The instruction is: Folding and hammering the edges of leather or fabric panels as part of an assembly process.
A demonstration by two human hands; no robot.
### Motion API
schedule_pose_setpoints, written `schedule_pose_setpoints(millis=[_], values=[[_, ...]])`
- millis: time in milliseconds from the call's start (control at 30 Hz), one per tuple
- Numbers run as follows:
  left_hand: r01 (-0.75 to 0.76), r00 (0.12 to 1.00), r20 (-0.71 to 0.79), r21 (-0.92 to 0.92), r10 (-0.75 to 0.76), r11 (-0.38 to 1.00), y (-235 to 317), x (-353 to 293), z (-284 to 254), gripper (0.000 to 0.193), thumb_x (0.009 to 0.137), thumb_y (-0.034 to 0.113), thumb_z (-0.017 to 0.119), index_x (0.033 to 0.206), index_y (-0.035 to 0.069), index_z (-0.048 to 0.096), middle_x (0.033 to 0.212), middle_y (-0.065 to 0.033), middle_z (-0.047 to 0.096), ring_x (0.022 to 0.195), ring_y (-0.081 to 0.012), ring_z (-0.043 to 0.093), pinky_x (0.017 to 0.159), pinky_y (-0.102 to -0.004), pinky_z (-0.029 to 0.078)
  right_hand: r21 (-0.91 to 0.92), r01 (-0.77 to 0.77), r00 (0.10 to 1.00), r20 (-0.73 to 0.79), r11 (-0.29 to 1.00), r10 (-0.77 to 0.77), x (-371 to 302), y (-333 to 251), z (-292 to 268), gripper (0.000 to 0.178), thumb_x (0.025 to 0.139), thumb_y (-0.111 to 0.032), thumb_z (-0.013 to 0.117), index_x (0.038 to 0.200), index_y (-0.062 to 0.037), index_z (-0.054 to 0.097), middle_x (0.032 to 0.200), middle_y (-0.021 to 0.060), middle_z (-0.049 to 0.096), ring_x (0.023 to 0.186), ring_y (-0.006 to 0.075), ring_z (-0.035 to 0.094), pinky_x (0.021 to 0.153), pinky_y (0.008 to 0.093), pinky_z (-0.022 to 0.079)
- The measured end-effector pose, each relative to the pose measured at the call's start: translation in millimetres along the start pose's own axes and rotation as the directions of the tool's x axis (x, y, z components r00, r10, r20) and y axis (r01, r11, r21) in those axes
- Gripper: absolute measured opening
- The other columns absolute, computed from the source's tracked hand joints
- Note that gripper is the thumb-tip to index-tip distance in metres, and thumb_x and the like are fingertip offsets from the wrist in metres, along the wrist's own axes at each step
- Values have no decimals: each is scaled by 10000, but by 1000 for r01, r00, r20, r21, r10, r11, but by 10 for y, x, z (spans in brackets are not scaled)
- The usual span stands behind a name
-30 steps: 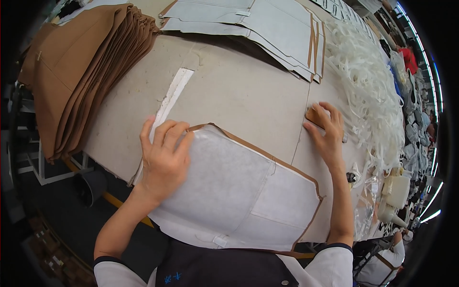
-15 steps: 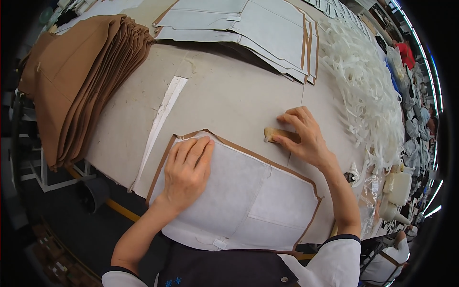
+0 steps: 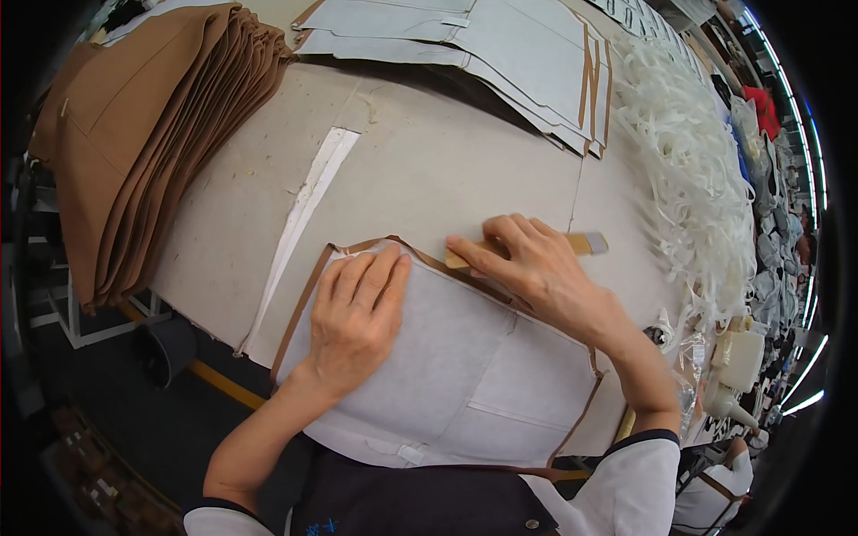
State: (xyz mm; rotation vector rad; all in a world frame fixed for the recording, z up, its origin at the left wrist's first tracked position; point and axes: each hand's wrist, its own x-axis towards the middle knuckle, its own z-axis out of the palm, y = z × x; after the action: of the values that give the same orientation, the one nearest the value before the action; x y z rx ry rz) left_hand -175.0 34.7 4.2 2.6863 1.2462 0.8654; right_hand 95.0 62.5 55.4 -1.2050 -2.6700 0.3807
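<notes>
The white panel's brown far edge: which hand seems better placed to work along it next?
Probably the right hand: it grips the tan tool near that brown far edge, while the left hand rests on the white panel.

Over the camera I see a sewing workshop: a stitched panel point(image 3: 438, 344) near, brown cloth pieces point(image 3: 147, 125) stacked far left, pale panels point(image 3: 523, 54) piled far, white strips point(image 3: 693, 170) heaped right, all on one worktable point(image 3: 429, 170).
</notes>
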Motion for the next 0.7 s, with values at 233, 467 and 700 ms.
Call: schedule_pose_setpoints(millis=[233,467,700], values=[[5,998,55,67,-8,998,26,14,2,433,859,59,722,1283,-27,698,1322,-128,664,1192,-284,609,993,-443,479,-46,321,945,80,946,-317,250,284,8,416,930,-130,631,1342,-80,670,1100,79,585,1030,235,567,892,362,461],[30,995,91,115,-41,993,38,17,-22,405,873,87,723,1270,8,708,1327,-129,658,1192,-277,605,1034,-468,424,30,428,900,74,903,-429,442,330,23,374,938,-142,611,1294,-71,700,1088,62,584,1053,221,561,902,359,453],[34,993,108,139,-50,990,40,10,-15,420,875,117,724,1283,23,704,1348,-124,655,1196,-277,599,1048,-484,396,0,488,871,67,873,-487,646,367,44,365,918,-131,633,1267,-53,708,1071,50,591,1059,216,563,908,357,453]])
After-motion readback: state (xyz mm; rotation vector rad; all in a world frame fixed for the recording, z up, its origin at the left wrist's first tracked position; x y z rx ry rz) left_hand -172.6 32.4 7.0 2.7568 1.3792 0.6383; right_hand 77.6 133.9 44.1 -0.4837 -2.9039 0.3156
